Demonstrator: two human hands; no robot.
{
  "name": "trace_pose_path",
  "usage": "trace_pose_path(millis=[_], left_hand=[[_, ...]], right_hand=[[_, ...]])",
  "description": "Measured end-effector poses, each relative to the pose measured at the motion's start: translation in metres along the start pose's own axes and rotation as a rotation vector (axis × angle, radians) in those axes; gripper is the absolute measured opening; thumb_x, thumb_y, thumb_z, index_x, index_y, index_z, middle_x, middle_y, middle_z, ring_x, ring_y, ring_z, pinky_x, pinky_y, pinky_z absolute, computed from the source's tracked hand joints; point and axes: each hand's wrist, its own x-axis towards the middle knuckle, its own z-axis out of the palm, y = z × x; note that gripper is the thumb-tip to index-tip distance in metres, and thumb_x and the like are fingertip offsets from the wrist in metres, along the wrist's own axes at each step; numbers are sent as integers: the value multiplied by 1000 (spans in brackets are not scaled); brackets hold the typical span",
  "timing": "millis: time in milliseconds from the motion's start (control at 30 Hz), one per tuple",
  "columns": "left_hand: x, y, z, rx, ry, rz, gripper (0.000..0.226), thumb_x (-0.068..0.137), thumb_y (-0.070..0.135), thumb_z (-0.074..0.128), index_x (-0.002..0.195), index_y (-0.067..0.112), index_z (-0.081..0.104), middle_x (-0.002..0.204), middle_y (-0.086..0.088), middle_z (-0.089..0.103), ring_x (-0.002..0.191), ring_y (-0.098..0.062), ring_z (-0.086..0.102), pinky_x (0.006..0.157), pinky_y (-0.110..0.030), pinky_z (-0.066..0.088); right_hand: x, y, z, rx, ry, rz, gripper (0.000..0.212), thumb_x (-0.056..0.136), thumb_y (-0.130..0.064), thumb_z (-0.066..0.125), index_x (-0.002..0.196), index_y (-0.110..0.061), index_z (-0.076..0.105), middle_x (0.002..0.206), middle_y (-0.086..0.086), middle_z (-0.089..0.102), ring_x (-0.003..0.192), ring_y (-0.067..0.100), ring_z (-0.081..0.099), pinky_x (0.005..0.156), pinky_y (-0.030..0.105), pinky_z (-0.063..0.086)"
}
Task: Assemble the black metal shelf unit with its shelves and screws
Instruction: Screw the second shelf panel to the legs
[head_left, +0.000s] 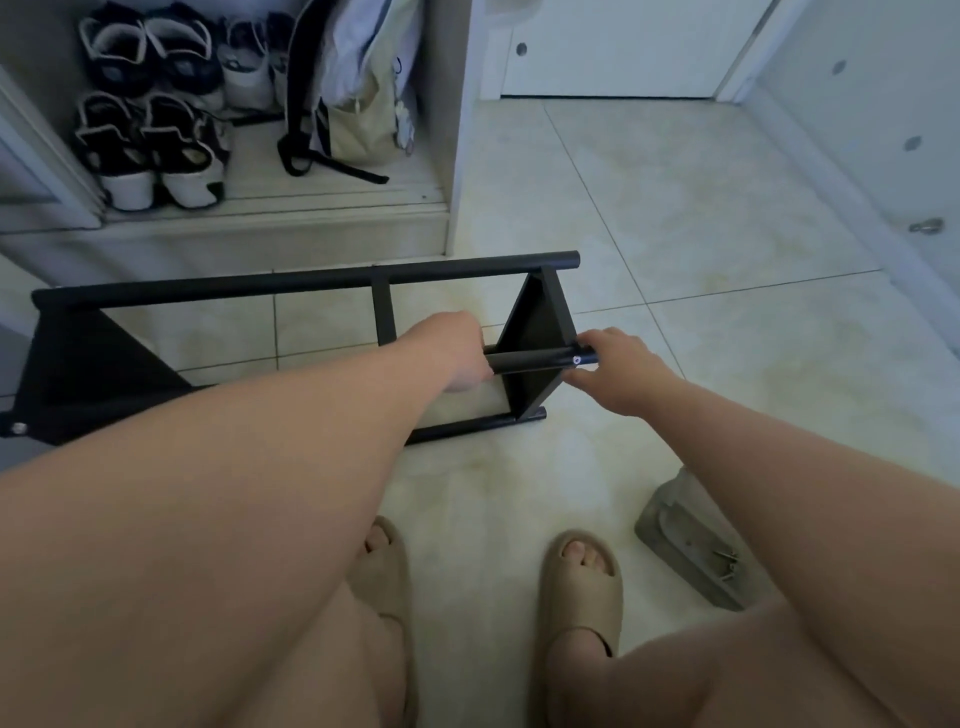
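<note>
Bottom centre: feet in beige foam slide sandals (582, 587) on pale tile. Lower right: grey plastic tray (675, 525) holding loose metal screws (724, 564). Mid-frame: black metal shelf unit (311, 283) lying on its side. Left hand (462, 358) wraps its near round black tube (530, 360); right hand (623, 371) pinches the tube's end. Upper left: black-and-white shoes (150, 145), cream canvas bag (358, 104).

Black frame on pale tile
The shelf unit (311, 283) was matte black, its screw (576, 359) silver; the floor tiles (675, 208) cream, faintly mottled; the slippers (582, 587) beige.
</note>
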Motion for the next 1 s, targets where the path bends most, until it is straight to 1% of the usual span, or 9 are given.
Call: trace_pose_path(millis=[133,233,300,433,533,633,767,900,1000], left_hand=[[9,4,7,211,-51,24,20,90,27,61,106,16,66,89,-2,62,84,-26,61,66,-33,48],[9,7,13,318,-49,13,7,92,21,58,95,16,58,83,-1,55,81,-27,59,64,-33,44],[5,10,15,352,-66,18,8,93,23,59,93,15,57,81,-1,54,77,-25,58,62,-33,43],[-8,19,14,461,-245,31,27,90,36,70,94,12,57,85,-2,59,90,-29,62,75,-36,53],[-19,20,16,539,-371,31,42,89,44,71,112,9,65,105,-6,65,103,-32,64,88,-39,54],[-35,17,18,555,-431,44,47,89,46,71,116,8,65,107,-6,63,105,-32,62,96,-44,52],[-56,18,22,590,-457,63,48,94,48,64,119,7,64,105,-6,58,105,-31,60,96,-42,50],[-80,20,23,629,-468,41,50,99,48,54,124,5,63,108,-8,57,104,-31,58,91,-40,48],[-92,27,16,539,-466,12,38,97,42,60,108,6,67,108,-16,63,89,-32,62,82,-38,48]], right_hand=[[4,10,5,-24,10,-36,42,100,-43,57,136,-22,55,136,1,52,123,26,48,101,45,43],[2,13,8,-39,22,-63,40,100,-40,57,134,-18,56,134,3,53,126,27,44,99,42,43],[-2,13,11,-54,19,-54,37,100,-38,57,128,-14,58,128,6,53,123,30,43,96,41,44],[-21,16,14,-90,-76,-72,30,97,-38,63,116,-14,59,118,4,53,107,26,51,85,39,46],[-40,19,13,-76,-183,-61,30,92,-44,69,101,-19,55,100,0,57,89,23,55,69,34,43],[-64,17,16,-84,-235,-69,33,92,-48,69,97,-19,52,87,-3,52,84,23,54,64,33,39],[-98,13,38,46,-187,-75,29,95,-41,66,97,-20,46,85,-6,47,86,23,51,63,32,36],[-127,14,59,255,-120,10,31,92,-41,71,96,-19,50,85,-6,51,83,21,53,58,29,34],[-151,10,76,310,-116,24,32,90,-43,72,95,-18,52,88,-4,55,82,22,56,63,33,40]])
